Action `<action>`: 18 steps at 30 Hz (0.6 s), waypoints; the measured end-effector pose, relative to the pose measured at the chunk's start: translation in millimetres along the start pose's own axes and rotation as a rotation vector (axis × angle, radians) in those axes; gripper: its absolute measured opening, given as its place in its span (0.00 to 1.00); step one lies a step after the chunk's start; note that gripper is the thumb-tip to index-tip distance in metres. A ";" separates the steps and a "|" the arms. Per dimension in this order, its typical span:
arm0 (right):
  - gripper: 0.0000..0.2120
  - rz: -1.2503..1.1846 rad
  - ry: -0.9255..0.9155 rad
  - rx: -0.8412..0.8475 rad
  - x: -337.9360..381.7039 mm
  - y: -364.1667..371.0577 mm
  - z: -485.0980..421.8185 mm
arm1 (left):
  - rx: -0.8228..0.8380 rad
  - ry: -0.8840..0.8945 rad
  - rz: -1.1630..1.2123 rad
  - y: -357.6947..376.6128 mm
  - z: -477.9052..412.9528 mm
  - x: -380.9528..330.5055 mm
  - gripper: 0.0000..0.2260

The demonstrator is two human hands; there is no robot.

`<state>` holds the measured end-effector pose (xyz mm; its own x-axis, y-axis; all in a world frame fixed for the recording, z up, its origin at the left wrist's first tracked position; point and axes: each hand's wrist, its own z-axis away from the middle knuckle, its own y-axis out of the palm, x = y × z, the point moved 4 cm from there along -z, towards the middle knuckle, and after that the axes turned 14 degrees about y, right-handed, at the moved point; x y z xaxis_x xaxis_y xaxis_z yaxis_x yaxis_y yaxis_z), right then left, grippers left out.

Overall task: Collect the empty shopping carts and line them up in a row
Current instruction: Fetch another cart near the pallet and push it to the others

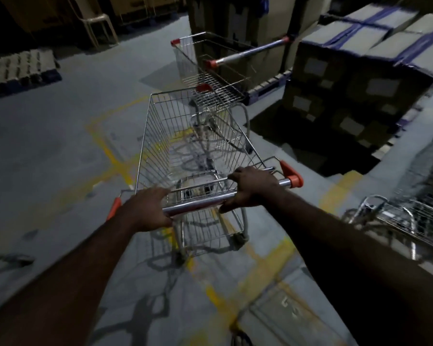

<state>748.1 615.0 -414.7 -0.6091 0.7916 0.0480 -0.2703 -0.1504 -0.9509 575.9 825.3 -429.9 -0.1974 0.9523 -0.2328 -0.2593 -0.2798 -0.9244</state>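
The chrome handle bar of a silver wire shopping cart with orange end caps is gripped by both hands: the left hand is curled round it near its left end, the right hand near its right. The cart is stood on a grey concrete floor marked with yellow lines. Its front is met closely by a second wire cart; contact cannot be told. A third wire cart is seen blurred at the right edge. Blue-taped cardboard boxes are stacked beyond.
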 end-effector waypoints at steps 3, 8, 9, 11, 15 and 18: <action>0.55 0.000 0.045 -0.009 -16.0 9.1 37.5 | 0.012 0.037 -0.017 10.6 12.8 -24.3 0.48; 0.55 -0.033 0.136 -0.018 -27.0 27.6 101.6 | 0.017 0.116 -0.026 25.2 43.1 -58.7 0.47; 0.56 -0.039 0.156 -0.019 -27.5 31.6 114.9 | 0.018 0.140 -0.022 26.8 50.7 -65.1 0.47; 0.56 -0.043 0.192 -0.007 -26.8 40.6 141.3 | 0.023 0.183 -0.022 31.4 65.5 -75.5 0.47; 0.58 -0.066 0.278 0.010 -23.2 60.1 195.1 | 0.034 0.247 -0.041 46.0 96.0 -87.8 0.47; 0.59 -0.080 0.326 0.005 -18.6 73.5 236.9 | 0.050 0.302 -0.075 59.0 119.7 -97.3 0.47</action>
<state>563.0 448.9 -413.1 -0.3150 0.9489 0.0211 -0.3120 -0.0825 -0.9465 466.6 701.6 -425.7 0.1120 0.9616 -0.2506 -0.3105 -0.2057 -0.9280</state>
